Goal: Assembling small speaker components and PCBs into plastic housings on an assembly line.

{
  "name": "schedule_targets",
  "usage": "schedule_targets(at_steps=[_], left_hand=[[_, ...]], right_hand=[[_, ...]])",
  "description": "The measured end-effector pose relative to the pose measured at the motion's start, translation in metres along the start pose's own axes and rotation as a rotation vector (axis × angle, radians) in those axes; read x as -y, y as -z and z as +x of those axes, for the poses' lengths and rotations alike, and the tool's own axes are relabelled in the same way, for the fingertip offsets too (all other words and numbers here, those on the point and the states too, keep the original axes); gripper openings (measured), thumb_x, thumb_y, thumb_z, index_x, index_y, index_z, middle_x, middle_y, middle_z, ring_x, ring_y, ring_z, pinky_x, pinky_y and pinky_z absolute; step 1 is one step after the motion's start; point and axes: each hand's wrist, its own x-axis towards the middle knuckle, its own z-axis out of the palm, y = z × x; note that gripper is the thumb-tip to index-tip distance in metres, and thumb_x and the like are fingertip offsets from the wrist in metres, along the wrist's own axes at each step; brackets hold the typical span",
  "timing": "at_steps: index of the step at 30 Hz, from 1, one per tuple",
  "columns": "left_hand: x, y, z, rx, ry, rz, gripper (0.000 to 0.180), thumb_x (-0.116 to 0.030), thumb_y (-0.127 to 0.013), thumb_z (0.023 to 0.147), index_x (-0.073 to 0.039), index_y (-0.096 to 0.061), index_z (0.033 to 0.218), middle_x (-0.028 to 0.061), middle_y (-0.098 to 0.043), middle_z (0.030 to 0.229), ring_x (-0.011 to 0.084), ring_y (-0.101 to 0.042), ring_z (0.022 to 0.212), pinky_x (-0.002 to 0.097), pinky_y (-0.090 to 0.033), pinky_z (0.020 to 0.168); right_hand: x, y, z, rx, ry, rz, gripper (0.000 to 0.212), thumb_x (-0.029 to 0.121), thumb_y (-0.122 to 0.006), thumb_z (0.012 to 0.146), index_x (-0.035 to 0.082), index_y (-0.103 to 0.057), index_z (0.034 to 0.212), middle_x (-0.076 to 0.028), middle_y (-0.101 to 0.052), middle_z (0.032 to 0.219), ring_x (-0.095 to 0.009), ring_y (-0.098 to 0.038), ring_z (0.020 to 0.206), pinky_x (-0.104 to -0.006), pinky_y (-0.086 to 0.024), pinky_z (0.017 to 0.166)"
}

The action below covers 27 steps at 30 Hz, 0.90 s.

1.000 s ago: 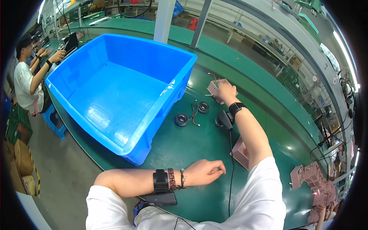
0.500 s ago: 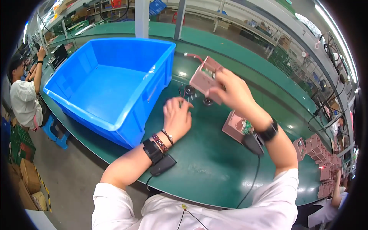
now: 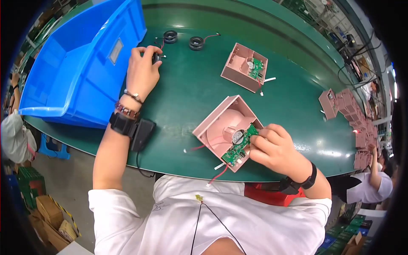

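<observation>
Close to the table's front edge, a pink plastic housing [image 3: 217, 123] lies tilted with its open side up, a green circuit board [image 3: 239, 146] along one side. Red wires with white plugs trail from it. My right hand [image 3: 274, 148] grips the housing at its board side, fingers closed on the edge. Beside the blue bin, my left hand [image 3: 143, 72] pinches a small round black speaker [image 3: 156, 58], mostly covered by the fingers. Two more black speakers, one nearer the bin [image 3: 170, 37] and one further right [image 3: 196, 43], lie beyond that hand.
A large blue bin [image 3: 112, 51] stands at the left. Another pink housing [image 3: 233, 74] with a board sits further back on the green table [image 3: 182, 97]. Stacked pink housings [image 3: 361, 123] line the right end, where a co-worker [image 3: 374, 182] sits. A red stool [image 3: 272, 195] shows below the table edge.
The pink housing in my right hand has come from the far side toward me and now shows its inside. My left hand has closed on a speaker. The view has shifted too.
</observation>
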Motion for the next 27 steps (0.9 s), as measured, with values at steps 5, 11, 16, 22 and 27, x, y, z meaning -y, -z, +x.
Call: schedule_targets(at_steps=[5, 11, 16, 22, 27], left_hand=[[-0.064, 0.030, -0.019, 0.091, -0.049, -0.505, 0.035, -0.005, -0.068, 0.082, -0.011, -0.058, 0.115, 0.0119, -0.050, 0.113, 0.0272, -0.054, 0.102, 0.0338, -0.048, 0.083], [-0.105, 0.037, -0.058, 0.335, -0.148, -1.046, 0.055, -0.001, -0.069, 0.081, -0.005, -0.046, 0.131, 0.0093, -0.043, 0.119, 0.0192, -0.048, 0.110, 0.0341, -0.049, 0.091], [-0.108, 0.035, -0.072, 0.513, 0.019, -1.532, 0.066, 0.000, -0.073, 0.080, -0.005, -0.038, 0.136, 0.0075, -0.042, 0.119, 0.0180, -0.046, 0.113, 0.0356, -0.049, 0.094], [-0.103, 0.041, -0.066, 0.595, 0.052, -1.533, 0.074, -0.006, -0.079, 0.078, -0.005, -0.036, 0.138, 0.0082, -0.043, 0.119, 0.0183, -0.048, 0.114, 0.0356, -0.050, 0.093], [-0.096, 0.035, -0.057, 0.537, -0.101, -1.124, 0.079, -0.023, -0.081, 0.076, -0.005, -0.036, 0.139, 0.0118, -0.046, 0.121, 0.0242, -0.051, 0.114, 0.0403, -0.046, 0.096]], right_hand=[[-0.018, -0.007, -0.018, 0.069, 0.050, 0.052, 0.015, 0.013, -0.067, 0.070, 0.009, -0.055, 0.079, -0.003, -0.055, 0.085, -0.021, -0.057, 0.081, -0.0323, -0.047, 0.073], [-0.029, 0.012, 0.009, 0.204, -0.174, 0.061, 0.021, 0.011, -0.069, 0.073, 0.007, -0.061, 0.092, -0.005, -0.058, 0.096, -0.024, -0.059, 0.083, -0.0343, -0.050, 0.073], [-0.006, 0.006, 0.049, -0.073, -0.384, 0.443, 0.041, 0.011, -0.074, 0.074, 0.004, -0.056, 0.110, -0.012, -0.058, 0.107, -0.029, -0.062, 0.089, -0.0367, -0.052, 0.073], [0.004, -0.017, 0.063, -0.286, -0.380, 0.559, 0.056, 0.010, -0.079, 0.071, 0.000, -0.050, 0.117, -0.016, -0.058, 0.106, -0.030, -0.063, 0.094, -0.0361, -0.053, 0.073], [-0.001, -0.023, 0.056, -0.325, -0.424, 0.439, 0.055, 0.007, -0.080, 0.068, 0.001, -0.051, 0.114, -0.015, -0.059, 0.105, -0.029, -0.063, 0.093, -0.0349, -0.054, 0.073]])
